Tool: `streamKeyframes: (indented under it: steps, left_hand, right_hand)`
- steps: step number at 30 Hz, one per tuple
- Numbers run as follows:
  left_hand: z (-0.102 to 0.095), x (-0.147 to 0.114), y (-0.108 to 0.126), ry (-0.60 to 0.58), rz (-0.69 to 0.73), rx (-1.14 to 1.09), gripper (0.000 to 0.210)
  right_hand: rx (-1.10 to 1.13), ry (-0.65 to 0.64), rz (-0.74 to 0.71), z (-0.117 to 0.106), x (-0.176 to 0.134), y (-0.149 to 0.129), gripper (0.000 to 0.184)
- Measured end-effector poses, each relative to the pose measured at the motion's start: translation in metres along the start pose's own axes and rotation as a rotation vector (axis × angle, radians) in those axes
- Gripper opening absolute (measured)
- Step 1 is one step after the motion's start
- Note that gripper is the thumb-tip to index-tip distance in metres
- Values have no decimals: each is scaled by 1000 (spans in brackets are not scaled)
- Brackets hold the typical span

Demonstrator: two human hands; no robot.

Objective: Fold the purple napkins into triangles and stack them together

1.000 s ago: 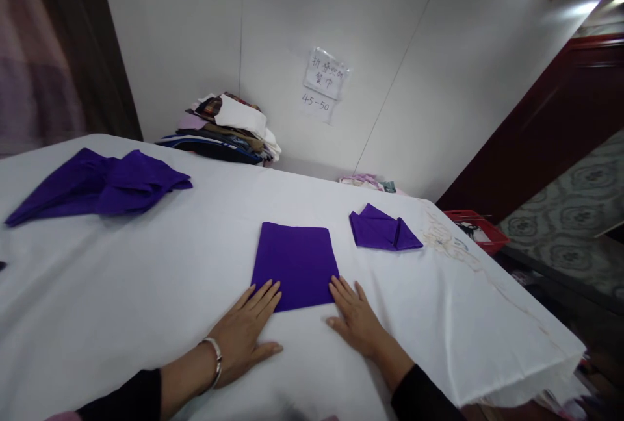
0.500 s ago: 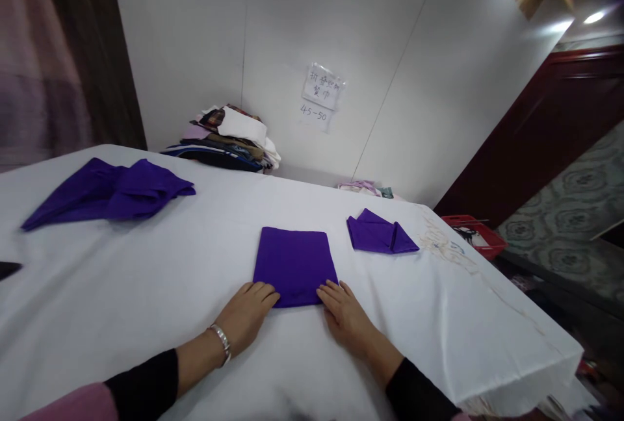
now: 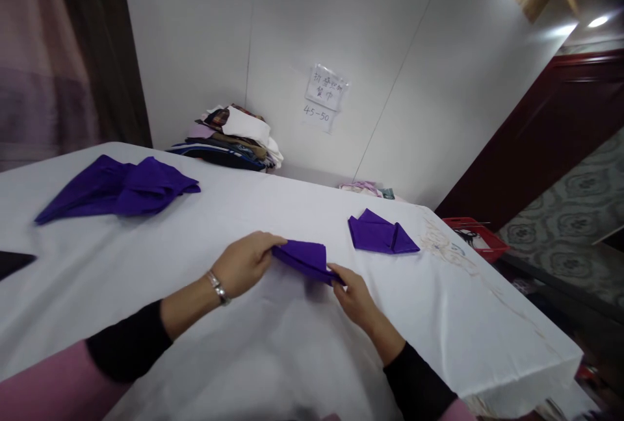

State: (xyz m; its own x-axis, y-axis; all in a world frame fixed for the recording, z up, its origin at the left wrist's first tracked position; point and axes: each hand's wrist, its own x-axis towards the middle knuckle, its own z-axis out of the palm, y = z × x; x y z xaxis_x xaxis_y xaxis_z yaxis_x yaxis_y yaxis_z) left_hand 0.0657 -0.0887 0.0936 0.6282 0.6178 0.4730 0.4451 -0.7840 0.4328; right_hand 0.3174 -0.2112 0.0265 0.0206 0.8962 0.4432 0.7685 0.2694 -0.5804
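Observation:
A folded purple napkin [image 3: 307,256] is held up off the white tablecloth at the middle of the table, its near edge lifted and a shadow beneath it. My left hand [image 3: 246,262], with a silver bracelet at the wrist, pinches its left corner. At the right corner my right hand [image 3: 355,294] grips it between thumb and fingers. Farther right lies another folded purple napkin [image 3: 377,232] with a pointed top. Toward the far left rests a loosely crumpled purple cloth [image 3: 121,188].
The white tablecloth [image 3: 205,226] covers the table. Against the wall sits a stack of folded clothes [image 3: 234,138], below and left of a paper sign [image 3: 324,89]. A red basket [image 3: 480,239] stands past the right edge. A dark flat object [image 3: 14,264] lies at the left edge.
Both hands have gone from lying on the napkin's near corners to pinching it. The napkin's near edge has risen and it now looks tilted and narrower.

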Motion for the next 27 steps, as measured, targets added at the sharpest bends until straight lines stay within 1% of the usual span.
streamKeyframes:
  steps: [1,3,6,8,9,11,12,14,15,17,19,21,24,25,27]
  left_hand:
    - [-13,3,2,41,-37,-63,34]
    - [-41,10,7,122,-102,-186,31]
    - [-77,27,16,219,-134,-364,36]
    - [-88,43,16,241,-156,-427,41]
    - [-89,50,11,237,-172,-433,42]
    - [-81,66,-6,202,-216,-410,44]
    - [-72,72,-18,164,-251,-389,45]
    - [-47,80,-47,86,-348,-331,47]
    - [-33,81,-61,59,-407,-288,48]
    - [-7,79,-86,37,-476,-256,51]
    - [14,69,-101,26,-520,-225,51]
    - [28,53,-107,0,-531,-195,49]
    - [38,22,-104,-63,-494,-170,45]
    - [40,10,-102,-90,-455,-156,44]
    - [43,-13,-99,-148,-331,-93,42]
  right_hand:
    - [111,28,47,-9,4,-9,37]
    - [332,33,126,-28,14,-30,33]
    - [598,37,186,-52,31,-57,36]
    - [729,45,207,-57,44,-65,37]
    - [782,36,225,-55,51,-65,38]
    - [850,-12,295,-41,65,-56,39]
    - [859,-43,347,-31,71,-48,40]
    - [816,-92,460,-6,82,-27,41]
    - [762,-111,511,7,87,-15,41]
    - [558,-134,591,30,93,8,41]
    - [372,-144,624,46,96,28,42]
    - [270,-134,616,53,95,44,41]
    - [172,-90,554,52,89,61,38]
    - [142,-77,529,50,87,64,36]
    - [94,-54,490,47,83,68,33]
